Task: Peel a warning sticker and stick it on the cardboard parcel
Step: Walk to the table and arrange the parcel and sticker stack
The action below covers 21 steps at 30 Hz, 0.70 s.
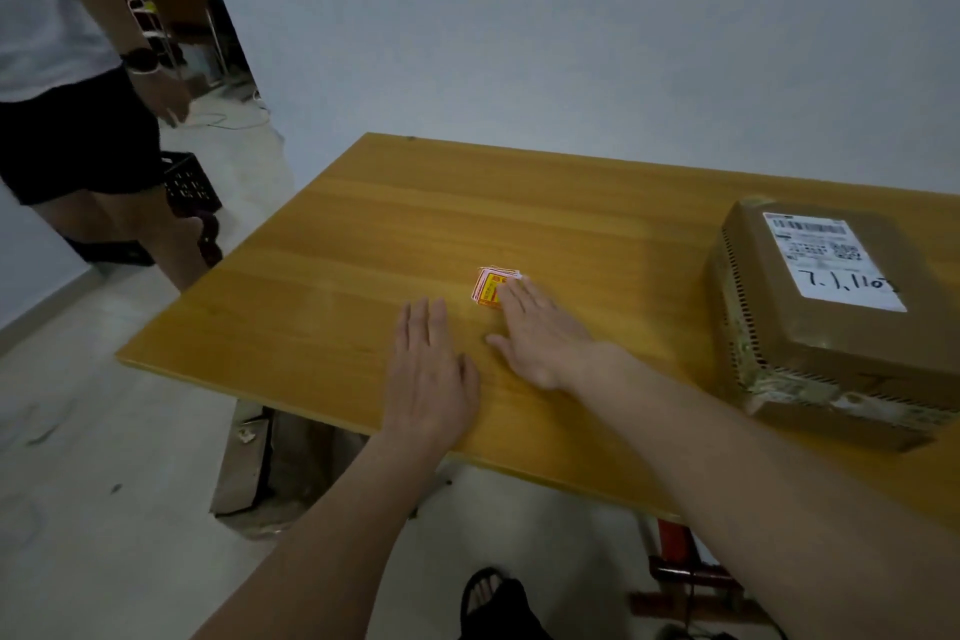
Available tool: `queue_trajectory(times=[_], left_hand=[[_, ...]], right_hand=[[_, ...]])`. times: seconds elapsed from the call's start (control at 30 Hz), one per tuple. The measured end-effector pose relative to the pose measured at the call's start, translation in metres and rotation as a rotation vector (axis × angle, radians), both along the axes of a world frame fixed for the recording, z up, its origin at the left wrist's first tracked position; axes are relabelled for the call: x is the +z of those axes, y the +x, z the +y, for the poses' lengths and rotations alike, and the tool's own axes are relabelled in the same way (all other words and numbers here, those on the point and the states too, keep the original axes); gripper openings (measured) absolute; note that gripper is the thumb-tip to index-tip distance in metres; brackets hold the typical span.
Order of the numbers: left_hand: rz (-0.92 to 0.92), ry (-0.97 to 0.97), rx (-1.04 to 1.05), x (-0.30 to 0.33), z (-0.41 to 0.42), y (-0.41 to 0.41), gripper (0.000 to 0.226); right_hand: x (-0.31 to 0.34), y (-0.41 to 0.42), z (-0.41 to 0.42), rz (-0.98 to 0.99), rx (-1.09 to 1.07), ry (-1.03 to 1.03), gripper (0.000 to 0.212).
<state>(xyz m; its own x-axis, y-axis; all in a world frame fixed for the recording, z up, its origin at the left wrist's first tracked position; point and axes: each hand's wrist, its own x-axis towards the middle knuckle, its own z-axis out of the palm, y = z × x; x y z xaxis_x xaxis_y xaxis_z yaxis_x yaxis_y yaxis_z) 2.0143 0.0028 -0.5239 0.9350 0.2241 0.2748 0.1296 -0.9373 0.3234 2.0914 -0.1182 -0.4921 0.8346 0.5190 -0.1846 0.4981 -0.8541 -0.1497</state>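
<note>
The wall [571, 26] is plain, pale grey-blue, unmarked, and evenly lit by dim, diffuse light. The counter [395, 224] has a yellow-brown wood-grain top; its far edge lies along the wall. The floor [104, 431] is pale and smooth, with scattered small dark marks. A black slatted crate [189, 187] stands on the floor beyond the counter's left corner. A doorway [192, 31] opens at upper left onto a darker room holding a white wire rack [150, 23] and wooden furniture. Under the counter, a cardboard piece [244, 463] leans upright. A bystander [62, 68] in dark shorts stands at left.
</note>
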Motion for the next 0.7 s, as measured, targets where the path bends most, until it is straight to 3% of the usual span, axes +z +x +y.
queue_trajectory(times=[0.27, 0.7], left_hand=[[-0.051, -0.087, -0.003, -0.007, 0.005, 0.000, 0.044], [-0.119, -0.124, -0.078, -0.002, 0.003, -0.007, 0.038]], right_hand=[[-0.015, -0.012, -0.015, -0.072, 0.091, -0.074, 0.068], [-0.013, -0.061, -0.049, -0.078, 0.154, -0.003, 0.060]])
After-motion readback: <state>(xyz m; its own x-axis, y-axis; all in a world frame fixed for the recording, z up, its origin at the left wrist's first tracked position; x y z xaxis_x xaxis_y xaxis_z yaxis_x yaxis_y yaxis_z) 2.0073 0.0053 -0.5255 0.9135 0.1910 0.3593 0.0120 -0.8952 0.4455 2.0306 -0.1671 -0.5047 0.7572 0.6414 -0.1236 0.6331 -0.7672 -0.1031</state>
